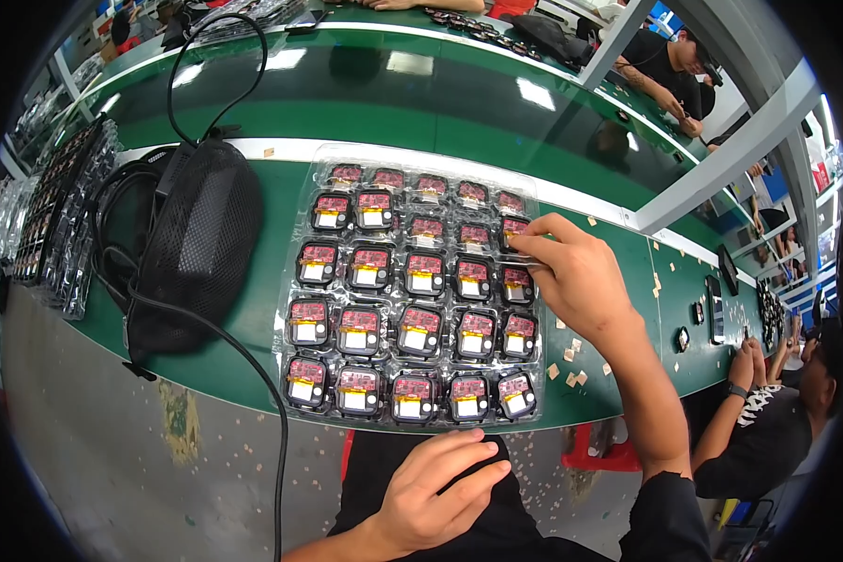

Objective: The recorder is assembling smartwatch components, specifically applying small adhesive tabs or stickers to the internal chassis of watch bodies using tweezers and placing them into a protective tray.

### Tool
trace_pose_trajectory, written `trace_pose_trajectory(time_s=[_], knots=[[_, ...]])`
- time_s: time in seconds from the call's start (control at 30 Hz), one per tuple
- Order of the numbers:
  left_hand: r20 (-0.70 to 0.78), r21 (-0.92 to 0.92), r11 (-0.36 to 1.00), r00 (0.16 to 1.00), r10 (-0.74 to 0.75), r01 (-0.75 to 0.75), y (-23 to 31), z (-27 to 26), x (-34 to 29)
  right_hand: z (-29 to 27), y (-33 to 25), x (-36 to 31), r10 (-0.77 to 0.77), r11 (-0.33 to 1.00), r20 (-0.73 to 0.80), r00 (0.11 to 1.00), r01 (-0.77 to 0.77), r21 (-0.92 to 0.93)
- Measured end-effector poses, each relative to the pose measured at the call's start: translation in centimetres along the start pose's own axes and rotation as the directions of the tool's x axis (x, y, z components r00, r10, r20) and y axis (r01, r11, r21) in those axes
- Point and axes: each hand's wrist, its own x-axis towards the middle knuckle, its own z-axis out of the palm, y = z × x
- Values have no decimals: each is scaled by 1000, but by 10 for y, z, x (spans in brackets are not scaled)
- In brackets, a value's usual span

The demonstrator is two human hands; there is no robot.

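Observation:
A clear plastic blister tray (288, 281) lies on the green bench, filled with rows of small square black-cased electronic units (424, 275). Each shows a red circuit board, and many also show a yellow strip and a white patch. My right hand (579, 279) reaches over the tray's right side, its thumb and index finger closed on the electronic unit (512, 231) at the right end of the second row from the back. The fingers partly cover that unit. Below the tray's near edge, over my lap, my left hand (440, 492) is empty, its fingers loosely apart.
A black mesh pouch (201, 244) with cables stands left of the tray; one cable (279, 440) hangs over the edge. Stacked trays (61, 206) stand farther left. Small beige squares (571, 354) lie scattered at right. A grey metal post (721, 155) rises beyond. Co-workers (763, 421) sit nearby.

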Motion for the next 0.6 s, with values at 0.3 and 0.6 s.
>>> trace_pose_trajectory(time_s=[0.3, 0.6], knots=[[50, -39, 999, 999, -11, 13, 2, -4, 7, -6, 1, -6, -26, 994, 119, 993, 38, -99], [1, 338, 931, 989, 147, -139, -5, -55, 83, -13, 9, -14, -65, 994, 203, 977, 81, -72]])
